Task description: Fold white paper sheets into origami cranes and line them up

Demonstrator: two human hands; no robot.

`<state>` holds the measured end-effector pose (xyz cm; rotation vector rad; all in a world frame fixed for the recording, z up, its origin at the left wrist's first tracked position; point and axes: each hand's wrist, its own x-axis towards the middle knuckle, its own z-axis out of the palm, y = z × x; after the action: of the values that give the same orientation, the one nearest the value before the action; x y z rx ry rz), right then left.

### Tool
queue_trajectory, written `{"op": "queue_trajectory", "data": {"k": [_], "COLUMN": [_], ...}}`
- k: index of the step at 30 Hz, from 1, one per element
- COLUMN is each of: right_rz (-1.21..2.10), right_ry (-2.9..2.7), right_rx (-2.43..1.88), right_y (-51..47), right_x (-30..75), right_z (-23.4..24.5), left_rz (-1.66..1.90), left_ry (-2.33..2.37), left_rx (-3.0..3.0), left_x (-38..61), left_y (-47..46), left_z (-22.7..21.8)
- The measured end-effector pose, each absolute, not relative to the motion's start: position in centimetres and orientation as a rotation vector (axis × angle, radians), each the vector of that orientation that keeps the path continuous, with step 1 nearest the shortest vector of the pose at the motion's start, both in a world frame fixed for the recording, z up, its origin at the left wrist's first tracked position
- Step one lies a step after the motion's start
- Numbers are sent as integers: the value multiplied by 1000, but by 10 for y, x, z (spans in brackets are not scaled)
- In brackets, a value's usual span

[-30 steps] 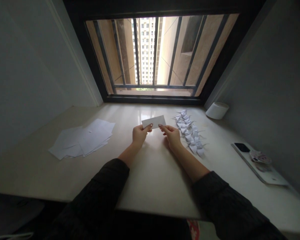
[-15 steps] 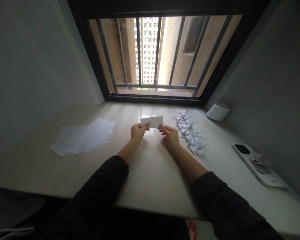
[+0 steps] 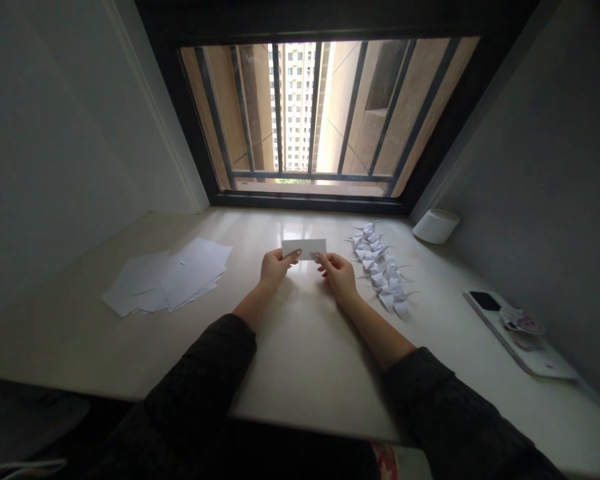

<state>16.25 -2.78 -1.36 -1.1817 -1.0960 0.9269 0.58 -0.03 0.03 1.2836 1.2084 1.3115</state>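
A small white folded paper strip [image 3: 305, 248] is held level above the pale desk [image 3: 300, 353], near its middle. My left hand [image 3: 275, 267] pinches its left lower corner, fingers closed on it. My right hand [image 3: 339, 273] pinches its right lower corner the same way. Both arms wear dark sleeves. A row of several small white folded paper figures [image 3: 381, 273] lies just right of my right hand.
A loose pile of white paper sheets [image 3: 167, 277] lies on the left. A white round container [image 3: 435, 225] stands at the back right corner. A phone on a white tablet [image 3: 517, 327] lies at the right edge. A barred window [image 3: 320, 113] is behind.
The paper strip has turned from tilted to level and looks narrower. Both hands stayed in place, shifting slightly nearer each other.
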Motion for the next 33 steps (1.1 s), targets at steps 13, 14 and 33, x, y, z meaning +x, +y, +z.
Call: {"op": "queue_trajectory", "data": {"k": [13,14,33], "right_rz": [863,866,846], "right_ry": [-1165,-1141,-1194], "right_rx": [-1224,-1215,-1215], "right_y": [-26,-26,-28], "right_x": [164,164,160], "right_z": [-20,-19,-17], "left_rz": [1234,1200,1255], "left_ry": [1057,1043,1179], "left_rx": [1234,1273,1306], "left_x": [8,9,15], "left_y": [-5,-6,-11], "left_z": [5,4,4]}}
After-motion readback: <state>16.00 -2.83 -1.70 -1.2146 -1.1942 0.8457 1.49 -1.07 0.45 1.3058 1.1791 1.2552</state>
